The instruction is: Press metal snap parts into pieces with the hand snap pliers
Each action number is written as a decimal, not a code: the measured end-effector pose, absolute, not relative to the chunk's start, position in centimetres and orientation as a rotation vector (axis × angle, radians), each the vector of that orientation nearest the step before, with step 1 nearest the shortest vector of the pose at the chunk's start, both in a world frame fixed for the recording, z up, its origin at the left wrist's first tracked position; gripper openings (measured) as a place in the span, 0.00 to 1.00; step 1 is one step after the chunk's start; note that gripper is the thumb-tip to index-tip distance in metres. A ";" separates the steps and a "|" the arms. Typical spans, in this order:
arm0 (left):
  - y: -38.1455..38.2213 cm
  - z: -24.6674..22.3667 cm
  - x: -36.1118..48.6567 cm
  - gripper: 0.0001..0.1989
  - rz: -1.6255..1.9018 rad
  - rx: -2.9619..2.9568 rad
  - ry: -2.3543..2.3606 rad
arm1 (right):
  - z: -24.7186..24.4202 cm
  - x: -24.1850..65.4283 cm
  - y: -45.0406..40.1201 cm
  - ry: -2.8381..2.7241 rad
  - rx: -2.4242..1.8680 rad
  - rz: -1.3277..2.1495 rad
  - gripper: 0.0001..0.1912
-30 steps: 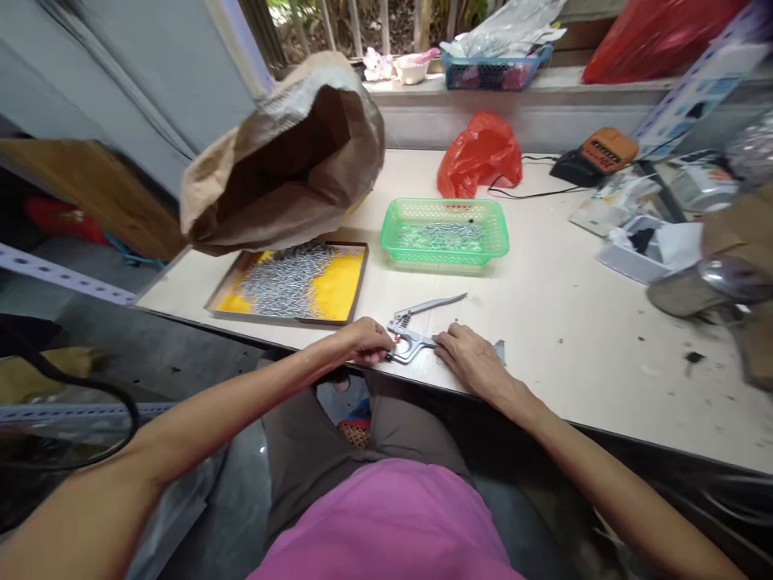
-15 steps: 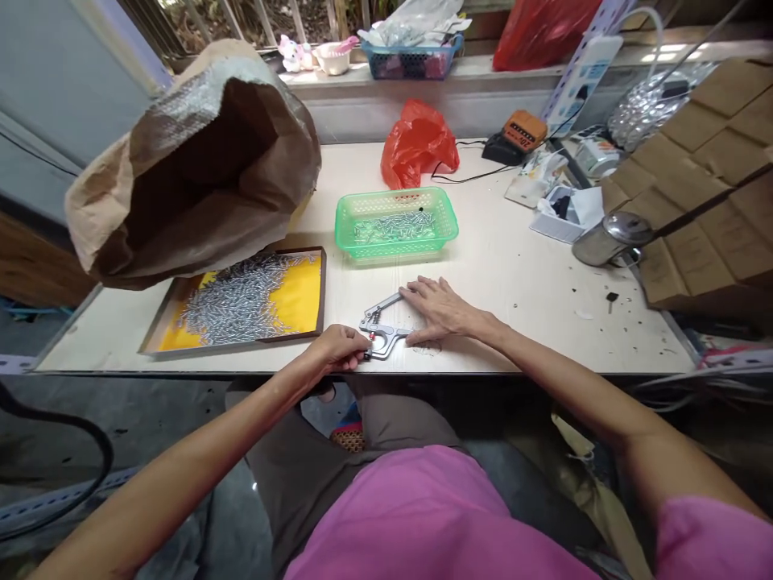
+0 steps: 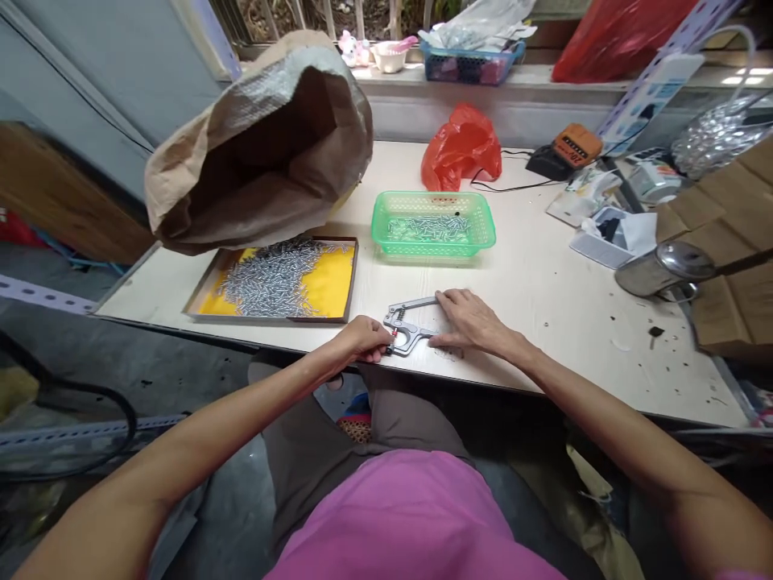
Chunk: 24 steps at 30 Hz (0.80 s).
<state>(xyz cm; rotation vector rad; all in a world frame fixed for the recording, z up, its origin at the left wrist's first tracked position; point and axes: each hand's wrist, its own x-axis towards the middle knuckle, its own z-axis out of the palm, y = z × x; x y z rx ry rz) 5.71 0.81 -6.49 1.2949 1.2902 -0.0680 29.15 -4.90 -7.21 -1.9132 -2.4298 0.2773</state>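
Pliers (image 3: pixel 411 332) lying near the front edge of the tabletop (image 3: pixel 525 282), your left hand (image 3: pixel 367 338) pinching narrow at their jaw end, the pinched bit too small to tell, your right hand (image 3: pixel 474 320) spread wide across both handles! Beyond sits the tray (image 3: pixel 353 282) of metal pins (image 3: pixel 266 282), then the green basket (image 3: pixel 431 248), then the red bag (image 3: pixel 460 149)

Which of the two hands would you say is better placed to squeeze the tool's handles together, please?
Probably the right hand: it spans both handles of the metal tool, while the left hand is at the tool's opposite end.
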 end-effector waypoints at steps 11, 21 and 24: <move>-1.4 -4.9 6.2 0.13 0.201 2.353 1.379 | -6.5 28.0 -5.3 -2.340 -1.948 0.318 0.27; 1.7 -6.0 10.6 0.30 -0.098 2.846 0.791 | -5.2 28.3 -5.4 -2.508 -2.000 0.331 0.28; 1.5 -5.7 10.6 0.20 -0.126 2.865 0.736 | -5.1 27.9 -5.7 -2.530 -2.009 0.314 0.20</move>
